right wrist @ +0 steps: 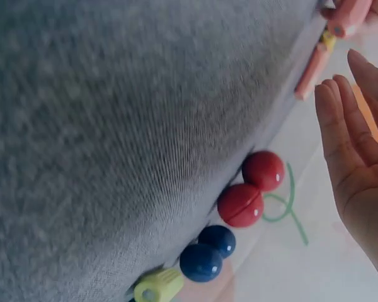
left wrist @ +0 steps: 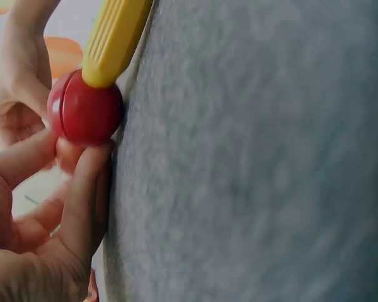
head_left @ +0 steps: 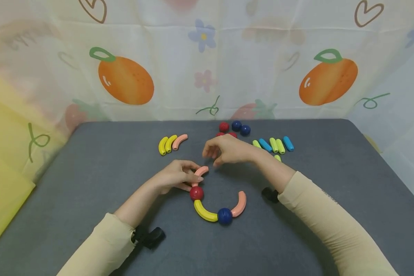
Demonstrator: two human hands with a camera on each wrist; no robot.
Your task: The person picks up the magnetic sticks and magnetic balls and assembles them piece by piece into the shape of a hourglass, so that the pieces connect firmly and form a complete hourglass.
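pink tube in left hand, end touching red ball
left fingers clamped on tube; right hand near its free end, thumb apart from fingers

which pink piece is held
The pink piece in the left hand, beside a red ball; the one beside a blue ball and the rear pink piece lie untouched.

Your head view is evenly, softly lit, with diffuse shadows on the table beneath both sleeves. In your dimmer left wrist view, the red ball looks fairly clear but the table blurs toward the right; your right wrist view darkens at upper left, with small white glints on the blue balls.
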